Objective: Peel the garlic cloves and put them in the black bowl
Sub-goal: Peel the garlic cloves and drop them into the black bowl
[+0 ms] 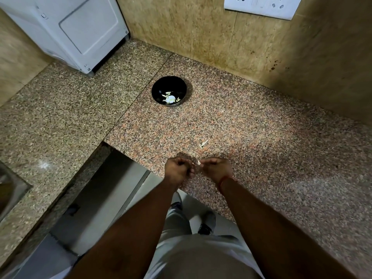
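Here both fists meet over the near edge of the granite counter [251, 125]: the left hand [178, 171] and right hand [216, 170] have their fingers curled tight, pinching a small pale garlic clove [198, 162] between them. The black bowl [169, 91] sits well beyond on the counter with pale pieces inside, and a peel scrap [203, 143] lies just ahead of the hands.

One black bowl [169, 91], two hands [178, 171] [216, 169], one peel scrap [203, 143].
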